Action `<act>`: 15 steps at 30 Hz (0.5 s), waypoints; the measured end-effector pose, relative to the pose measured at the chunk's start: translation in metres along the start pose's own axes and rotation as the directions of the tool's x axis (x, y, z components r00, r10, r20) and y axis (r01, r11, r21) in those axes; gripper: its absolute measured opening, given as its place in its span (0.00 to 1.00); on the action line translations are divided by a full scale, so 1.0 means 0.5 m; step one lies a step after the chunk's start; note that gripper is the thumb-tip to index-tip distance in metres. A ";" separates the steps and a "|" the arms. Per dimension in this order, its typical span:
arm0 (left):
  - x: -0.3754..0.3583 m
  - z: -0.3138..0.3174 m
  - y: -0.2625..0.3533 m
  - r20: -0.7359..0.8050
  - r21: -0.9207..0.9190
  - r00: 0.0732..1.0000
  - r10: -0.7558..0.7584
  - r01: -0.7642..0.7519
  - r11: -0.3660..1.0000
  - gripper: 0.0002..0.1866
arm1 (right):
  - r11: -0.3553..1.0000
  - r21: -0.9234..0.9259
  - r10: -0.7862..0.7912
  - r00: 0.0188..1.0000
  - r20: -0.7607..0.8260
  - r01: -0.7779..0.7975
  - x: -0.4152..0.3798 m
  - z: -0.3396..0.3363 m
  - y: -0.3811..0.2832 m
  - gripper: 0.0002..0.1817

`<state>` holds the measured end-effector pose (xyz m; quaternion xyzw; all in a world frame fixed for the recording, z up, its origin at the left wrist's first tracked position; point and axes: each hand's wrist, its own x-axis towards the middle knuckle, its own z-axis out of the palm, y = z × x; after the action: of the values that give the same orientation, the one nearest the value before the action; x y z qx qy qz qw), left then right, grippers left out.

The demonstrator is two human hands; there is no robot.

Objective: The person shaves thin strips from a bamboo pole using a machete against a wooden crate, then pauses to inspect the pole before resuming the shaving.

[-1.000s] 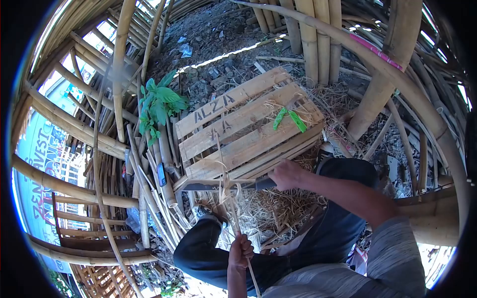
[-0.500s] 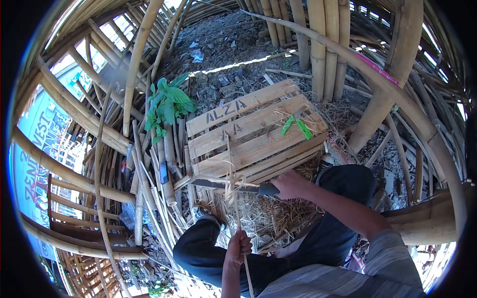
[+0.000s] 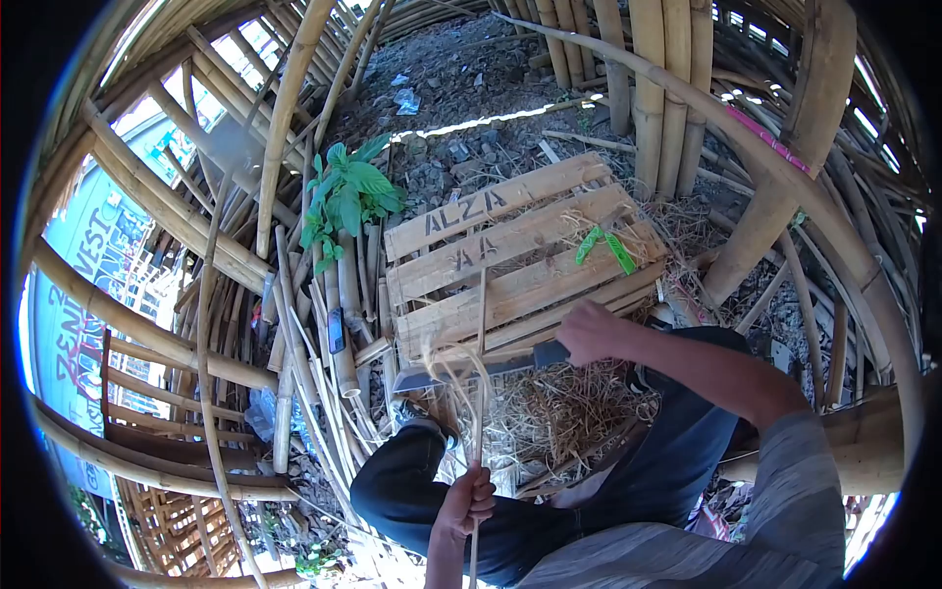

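My left hand is wrapped round a thin bamboo strip that stands roughly upright in front of my body. My right hand grips the dark handle of a long knife, whose blade points left and crosses the strip. Pale curled shavings hang about the strip at the blade. Behind the blade lies a slatted wooden crate with black lettering, and green strips rest on its right side.
A leafy green plant grows left of the crate. A phone lies on bamboo poles. Shavings cover the ground between my legs. Thick bamboo poles stand behind, and a curved pole arches at the right.
The knife is a little lower and farther from the crate, and the shavings at the blade have curled leftward. The view has shifted slightly, moving the crate to the right in the picture.
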<state>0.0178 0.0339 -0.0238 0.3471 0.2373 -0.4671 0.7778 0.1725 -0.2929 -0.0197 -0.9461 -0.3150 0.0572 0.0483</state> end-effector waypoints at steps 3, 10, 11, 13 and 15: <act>-0.008 0.009 0.005 0.006 -0.025 1.000 0.002 -0.001 1.000 0.20 | 0.997 -0.072 -0.031 0.999 -0.030 0.029 0.003 -0.020 0.015 0.14; 0.002 -0.012 -0.016 0.264 -0.378 0.964 -0.026 0.128 0.917 0.20 | 0.973 0.185 -0.148 0.988 0.040 0.138 -0.026 -0.022 0.053 0.15; 0.004 -0.006 -0.019 0.205 -0.321 0.978 -0.023 0.090 0.943 0.20 | 0.971 0.195 -0.149 0.988 0.040 0.138 -0.028 -0.008 0.056 0.15; 0.006 0.014 -0.019 0.138 -0.257 0.990 -0.023 0.058 0.965 0.20 | 0.977 0.203 -0.100 0.984 0.149 0.068 -0.033 0.010 0.049 0.15; 0.002 0.035 -0.020 -0.138 -0.005 0.990 0.033 -0.034 0.999 0.21 | 0.976 0.204 -0.104 0.984 0.146 0.073 -0.048 0.013 0.030 0.15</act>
<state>0.0101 0.0167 -0.0166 0.3798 0.2862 -0.4280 0.7686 0.1613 -0.3187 -0.0259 -0.9141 -0.3527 0.1600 0.1198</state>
